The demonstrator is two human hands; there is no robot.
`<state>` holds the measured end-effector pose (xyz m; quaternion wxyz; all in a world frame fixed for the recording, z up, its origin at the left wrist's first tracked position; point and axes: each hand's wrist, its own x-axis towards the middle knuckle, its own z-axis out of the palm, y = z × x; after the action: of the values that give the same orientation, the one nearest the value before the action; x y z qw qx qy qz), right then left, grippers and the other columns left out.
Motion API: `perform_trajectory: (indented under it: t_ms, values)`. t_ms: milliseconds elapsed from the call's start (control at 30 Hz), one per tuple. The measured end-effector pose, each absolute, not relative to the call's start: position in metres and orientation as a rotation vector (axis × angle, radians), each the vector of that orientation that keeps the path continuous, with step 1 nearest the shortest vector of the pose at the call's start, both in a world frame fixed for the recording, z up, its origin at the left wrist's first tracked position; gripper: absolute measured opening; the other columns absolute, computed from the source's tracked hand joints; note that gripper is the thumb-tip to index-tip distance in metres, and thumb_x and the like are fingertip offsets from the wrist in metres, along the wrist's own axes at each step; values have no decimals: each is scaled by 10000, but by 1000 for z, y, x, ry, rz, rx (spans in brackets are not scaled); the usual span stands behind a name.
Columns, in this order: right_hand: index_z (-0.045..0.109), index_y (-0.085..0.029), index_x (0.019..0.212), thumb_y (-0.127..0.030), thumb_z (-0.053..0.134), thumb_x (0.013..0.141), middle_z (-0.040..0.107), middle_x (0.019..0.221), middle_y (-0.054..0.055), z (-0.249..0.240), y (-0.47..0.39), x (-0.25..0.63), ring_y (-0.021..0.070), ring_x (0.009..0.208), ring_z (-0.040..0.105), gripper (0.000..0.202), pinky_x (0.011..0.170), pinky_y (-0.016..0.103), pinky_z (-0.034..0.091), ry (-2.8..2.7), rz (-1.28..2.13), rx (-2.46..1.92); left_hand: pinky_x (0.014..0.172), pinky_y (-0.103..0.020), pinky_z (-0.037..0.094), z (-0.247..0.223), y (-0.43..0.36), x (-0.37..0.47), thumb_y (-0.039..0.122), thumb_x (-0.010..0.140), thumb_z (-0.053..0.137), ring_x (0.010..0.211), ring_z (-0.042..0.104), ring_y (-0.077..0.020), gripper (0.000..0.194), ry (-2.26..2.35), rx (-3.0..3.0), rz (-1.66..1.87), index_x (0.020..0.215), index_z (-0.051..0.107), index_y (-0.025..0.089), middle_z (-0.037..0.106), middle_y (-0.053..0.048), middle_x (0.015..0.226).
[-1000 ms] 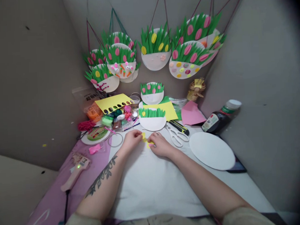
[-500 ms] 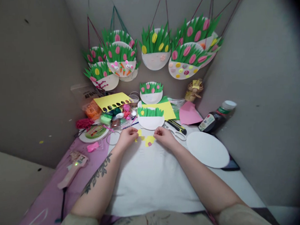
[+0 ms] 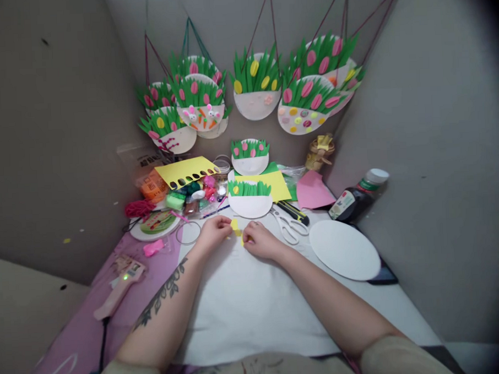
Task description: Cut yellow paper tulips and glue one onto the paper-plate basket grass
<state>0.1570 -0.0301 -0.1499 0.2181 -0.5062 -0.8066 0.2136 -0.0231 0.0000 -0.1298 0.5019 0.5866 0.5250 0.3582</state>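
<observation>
My left hand [image 3: 215, 232] is closed in a pinch at the edge of a small yellow paper piece [image 3: 235, 225]. Close beside it, my right hand [image 3: 260, 240] has its fingers closed on another bit of yellow paper, mostly hidden under the fingertips. Both hands are low over the white cloth [image 3: 246, 303]. Just beyond them stands a folded white paper plate [image 3: 250, 207] with green paper grass and one yellow shape on it. White-handled scissors [image 3: 290, 229] lie to the right of my right hand.
A glue gun [image 3: 120, 286] lies at left. Clay packets [image 3: 175, 201] and a yellow sheet with cut-out holes [image 3: 186, 170] sit behind. To the right are a utility knife [image 3: 292, 212], a white paper plate [image 3: 344, 249] and a dark bottle [image 3: 357, 196]. Decorated plates [image 3: 257, 105] hang on the wall.
My right hand has moved left and slightly down, covering the larger yellow piece and coming close to my left hand. The view has shifted a little.
</observation>
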Motion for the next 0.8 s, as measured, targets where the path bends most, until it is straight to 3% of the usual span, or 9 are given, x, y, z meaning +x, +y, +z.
perform_trajectory:
  t_ms: [333,467,633,800]
  values:
    - [612,-177,699,-119,580,697,580,668,-7,-149,-30,159,125,646,500,66,615,234,357,-2056,786,-1333,502,-200,427,-130,5,-30,196,594,632,508,545,-96,264,1219,1282,938,844,579,131,632,1,624]
    - [602,-174,845,-250,562,745,572,720,-4,-144,-29,153,125,642,505,132,600,237,387,-1597,891,-1270,499,-190,408,-126,-3,-26,201,615,627,513,551,-98,203,1137,1411,826,804,579,143,622,12,603]
    - [538,-178,687,-303,562,733,504,625,-28,-145,-25,152,115,587,457,135,545,228,366,-1401,1021,-1206,512,-190,402,-115,-6,-31,192,630,608,540,566,-105,155,1097,1560,765,776,591,143,629,6,620]
    - [577,-187,780,-349,596,710,543,704,-13,-149,-24,145,118,603,466,177,526,225,376,-1367,1053,-1187,542,-217,436,-113,-1,-37,231,640,620,565,589,-127,175,1121,1575,816,788,575,149,635,-2,630]
